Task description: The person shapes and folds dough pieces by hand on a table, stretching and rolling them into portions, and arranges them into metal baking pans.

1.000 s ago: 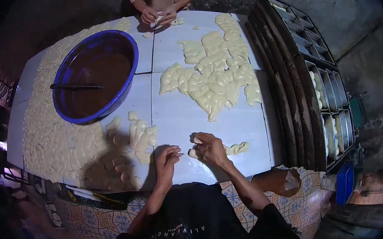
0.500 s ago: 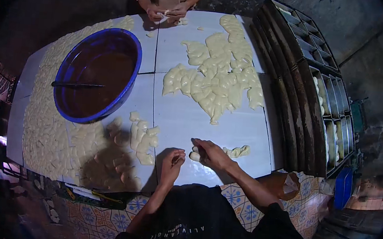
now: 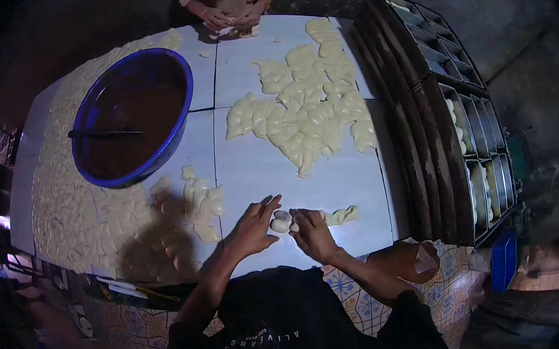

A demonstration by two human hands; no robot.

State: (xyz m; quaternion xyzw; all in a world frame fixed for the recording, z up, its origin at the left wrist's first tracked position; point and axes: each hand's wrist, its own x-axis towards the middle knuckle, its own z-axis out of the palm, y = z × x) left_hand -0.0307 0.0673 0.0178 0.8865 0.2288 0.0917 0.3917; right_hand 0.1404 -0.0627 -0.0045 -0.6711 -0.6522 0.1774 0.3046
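On the white tiled tabletop (image 3: 259, 172), my left hand (image 3: 254, 229) rests at the near side with fingers apart, just left of small rounded dough lumps (image 3: 281, 224). My right hand (image 3: 312, 235) curls its fingers over a dough lump at the right of these, partly hiding it. A twisted strip of dough (image 3: 341, 215) lies beyond my right hand.
A blue basin (image 3: 176, 131) of brown liquid with a dark stick stands left. Flattened dough pieces (image 3: 297, 129) cover parts of the table. Stacked metal moulds (image 3: 472, 126), some holding dough, line the right. Across the table, another person's hands (image 3: 230, 22) handle dough.
My left hand has moved rightward and forward toward the dough lumps, its fingers now extended. My right hand has shifted slightly. The view has shifted a little.
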